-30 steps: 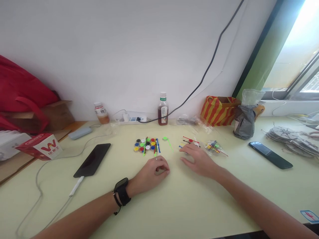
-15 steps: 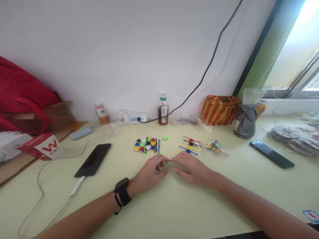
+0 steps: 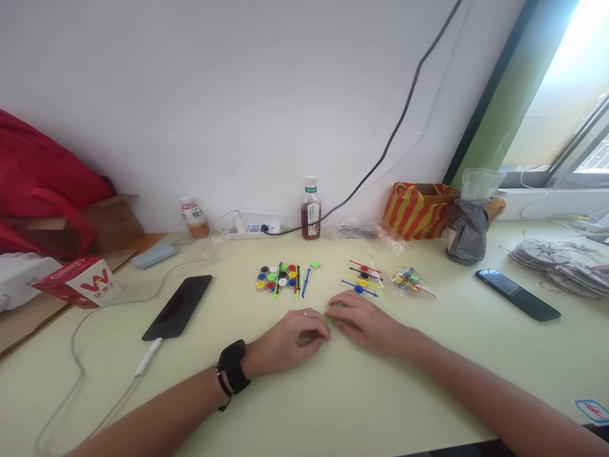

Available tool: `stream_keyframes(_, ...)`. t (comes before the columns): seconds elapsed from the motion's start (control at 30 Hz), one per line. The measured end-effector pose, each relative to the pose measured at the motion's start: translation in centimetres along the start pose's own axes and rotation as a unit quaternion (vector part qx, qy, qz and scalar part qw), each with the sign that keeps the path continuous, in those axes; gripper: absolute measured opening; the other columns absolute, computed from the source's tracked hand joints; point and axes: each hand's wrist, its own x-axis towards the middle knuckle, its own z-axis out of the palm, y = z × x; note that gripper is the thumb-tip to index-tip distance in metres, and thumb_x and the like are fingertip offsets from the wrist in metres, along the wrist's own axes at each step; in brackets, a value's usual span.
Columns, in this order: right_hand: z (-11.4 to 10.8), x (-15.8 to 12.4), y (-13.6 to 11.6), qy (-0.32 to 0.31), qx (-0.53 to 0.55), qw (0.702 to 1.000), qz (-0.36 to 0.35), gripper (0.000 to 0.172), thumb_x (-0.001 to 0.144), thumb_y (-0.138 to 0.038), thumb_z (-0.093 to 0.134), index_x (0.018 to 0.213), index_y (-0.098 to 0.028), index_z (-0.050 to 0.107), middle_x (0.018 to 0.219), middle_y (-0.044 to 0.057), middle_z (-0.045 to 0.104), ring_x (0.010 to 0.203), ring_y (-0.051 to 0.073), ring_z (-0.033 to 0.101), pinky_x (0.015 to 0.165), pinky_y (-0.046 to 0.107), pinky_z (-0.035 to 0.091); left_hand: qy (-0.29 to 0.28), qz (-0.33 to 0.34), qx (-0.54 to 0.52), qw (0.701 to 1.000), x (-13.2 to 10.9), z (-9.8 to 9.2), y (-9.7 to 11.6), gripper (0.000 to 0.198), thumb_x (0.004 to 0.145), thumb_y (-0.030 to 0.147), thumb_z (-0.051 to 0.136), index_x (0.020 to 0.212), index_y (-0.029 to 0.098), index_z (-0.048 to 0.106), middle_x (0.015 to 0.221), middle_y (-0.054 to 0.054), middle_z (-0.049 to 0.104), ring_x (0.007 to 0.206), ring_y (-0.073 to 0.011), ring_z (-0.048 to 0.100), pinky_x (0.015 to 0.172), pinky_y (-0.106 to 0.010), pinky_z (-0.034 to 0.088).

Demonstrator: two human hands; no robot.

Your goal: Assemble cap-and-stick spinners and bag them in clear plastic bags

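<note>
My left hand [image 3: 290, 339], with a ring and a black watch on the wrist, rests curled on the pale yellow table [image 3: 333, 393]. My right hand [image 3: 364, 324] meets it fingertip to fingertip. Between the fingertips of both hands a small green plastic piece [image 3: 330, 320] is pinched. Just beyond lie a cluster of coloured round caps and thin sticks [image 3: 283, 278], a lone green cap [image 3: 314, 264], and a row of assembled coloured sticks with discs [image 3: 364, 279].
A clear bag of coloured parts [image 3: 408, 280], a dark bottle [image 3: 311, 212], an orange-labelled bottle [image 3: 192, 217], a power strip [image 3: 252, 225], a black phone on a cable [image 3: 178, 306], another phone [image 3: 517, 294], a striped bag [image 3: 419, 209], a red box [image 3: 78, 282].
My right hand drew back from the assembled sticks on the right and joined my left hand. A green stick left the table near the green cap; a green piece now sits between my fingertips.
</note>
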Motion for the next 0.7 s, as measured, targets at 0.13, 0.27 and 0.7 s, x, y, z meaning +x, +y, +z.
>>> stream_keyframes(0.13, -0.4, 0.1, -0.2, -0.012, -0.002, 1.000, 0.022, 0.014, 0.102, -0.020, 0.051, 0.099, -0.023, 0.065, 0.105, 0.008, 0.067, 0.102, 0.023, 0.060, 0.090, 0.040, 0.051, 0.023, -0.029, 0.003, 0.999, 0.1, 0.1, -0.3, 0.020, 0.098, 0.017, 0.053, 0.098, 0.021, 0.072, 0.098, -0.006, 0.072, 0.088, -0.0176, 0.066, 0.079, -0.029, 0.053)
stream_keyframes(0.27, -0.5, 0.1, -0.6, -0.016, -0.020, 0.999, 0.040, 0.015, 0.104, -0.021, 0.047, 0.095, -0.022, 0.059, 0.099, 0.007, 0.065, 0.094, 0.023, 0.059, 0.084, 0.040, 0.049, 0.045, -0.053, 0.017, 0.997, 0.3, 0.1, -0.3, 0.014, 0.096, 0.020, 0.058, 0.103, 0.022, 0.071, 0.101, -0.006, 0.070, 0.088, -0.0184, 0.063, 0.080, -0.030, 0.052)
stream_keyframes(0.7, -0.7, 0.1, -1.0, 0.052, 0.100, 0.990, 0.090, 0.016, 0.091, -0.009, 0.047, 0.090, -0.023, 0.053, 0.092, 0.004, 0.062, 0.081, 0.019, 0.058, 0.070, 0.031, 0.049, 0.113, -0.087, 0.079, 0.987, 0.3, -0.1, -1.0, 0.021, 0.105, 0.022, 0.044, 0.103, 0.021, 0.065, 0.102, -0.006, 0.069, 0.093, -0.0211, 0.063, 0.086, -0.035, 0.050)
